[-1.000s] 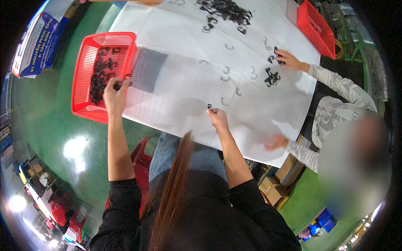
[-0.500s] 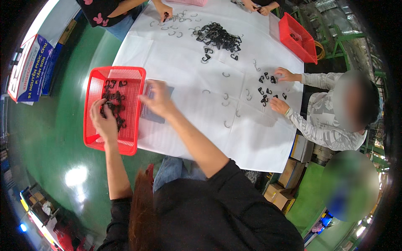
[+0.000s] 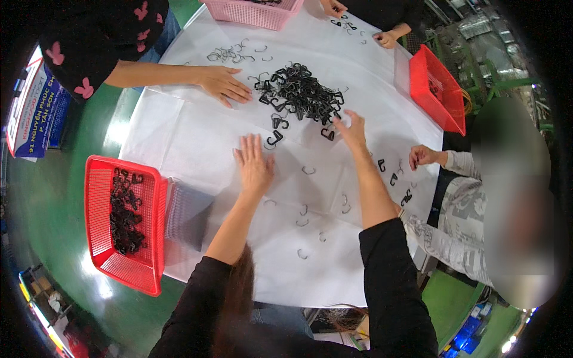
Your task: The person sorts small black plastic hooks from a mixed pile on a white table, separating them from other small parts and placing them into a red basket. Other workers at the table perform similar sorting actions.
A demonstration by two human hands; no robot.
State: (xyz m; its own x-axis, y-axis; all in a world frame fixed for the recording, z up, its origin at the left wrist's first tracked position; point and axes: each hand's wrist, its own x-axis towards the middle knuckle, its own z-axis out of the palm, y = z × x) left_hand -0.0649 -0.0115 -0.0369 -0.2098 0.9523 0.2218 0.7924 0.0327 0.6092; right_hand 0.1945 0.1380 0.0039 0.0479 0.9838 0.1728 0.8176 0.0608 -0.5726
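Note:
A heap of small black hooks point(image 3: 301, 92) lies on the white-covered table point(image 3: 286, 262), in front of both my hands. My left hand point(image 3: 255, 167) is open with its fingers spread, low over the cloth. Just beyond its fingertips are a few stray black hooks point(image 3: 274, 139). At the heap's right edge is my right hand point(image 3: 353, 130), its thumb and fingers apart and nothing visible held in it. One loose black hook point(image 3: 327, 135) lies beside its thumb; whether they touch I cannot tell. Thin C-shaped pieces point(image 3: 308, 171) are scattered between my forearms.
To my left, a red basket point(image 3: 160, 238) holds black hooks, beside a greyish bin point(image 3: 188, 209). A co-worker's hand point(image 3: 224, 85) reaches to the heap's left side. On the right, another person's hand point(image 3: 422, 156) hovers near several hooks. Pink point(image 3: 250, 16) and red baskets point(image 3: 456, 101) stand farther off.
My left hand has left the red basket and my right hand has swung rightward, both now near the heap. The co-worker at the far left has stretched an open hand toward it. The view has shifted.

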